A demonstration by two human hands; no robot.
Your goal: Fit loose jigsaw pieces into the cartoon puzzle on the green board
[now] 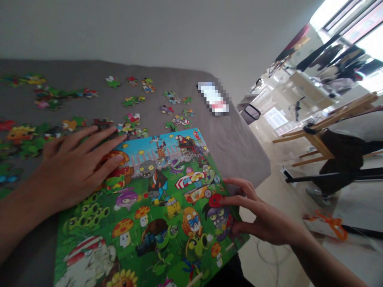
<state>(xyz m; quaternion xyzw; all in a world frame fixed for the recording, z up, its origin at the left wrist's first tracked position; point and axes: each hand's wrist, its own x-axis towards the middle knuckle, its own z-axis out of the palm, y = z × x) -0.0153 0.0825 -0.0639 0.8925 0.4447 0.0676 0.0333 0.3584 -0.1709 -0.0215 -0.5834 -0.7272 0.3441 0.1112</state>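
Observation:
A jigsaw puzzle board (167,179) with cartoon plants and zombies on a green lawn lies tilted before me, its lower right corner reaching past the table's edge. Across its upper left part my left hand (74,163) is spread flat, fingers stretched, fingertips near the loose puzzle pieces (133,129) behind the board. My right hand (254,213) is at the board's right edge, fingers apart. One of its fingertips rests on the zombie's red hat, and the thumb touches the board lower down. Nothing shows between the fingers of either hand.
More loose puzzle pieces (61,95) are scattered over the grey cloth-covered table (236,147). A phone (213,97), pixelated, lies near the table's far right. Beyond that edge are the floor, a wooden chair (317,139) and an orange object (333,223). A pale wall rises behind.

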